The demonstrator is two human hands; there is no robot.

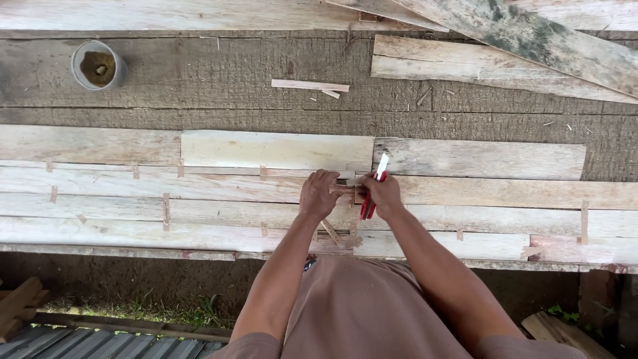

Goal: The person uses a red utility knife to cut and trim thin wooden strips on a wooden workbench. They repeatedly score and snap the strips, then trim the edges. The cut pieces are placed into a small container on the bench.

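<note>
Grey pot point(98, 64) sits way off up and left of the fingers, on the dark plank. Left hand point(319, 194) has its fingers curled down, pinching a small wood strip point(345, 190) against the pale boards point(199, 193). Right hand point(383, 193), just beside it, is wrapped tight around a red-handled tool point(373, 193), white tip poking up past the knuckles.

The planks point(276, 149) are pale, whitish wood with tan streaks, lying on a dark grey-brown, rough-grained surface point(199, 73). The tool point(372, 193) has red handles and a white tip. The shirt point(362, 312) is dusty brown. A grey cup point(98, 64) holds brownish contents.
</note>
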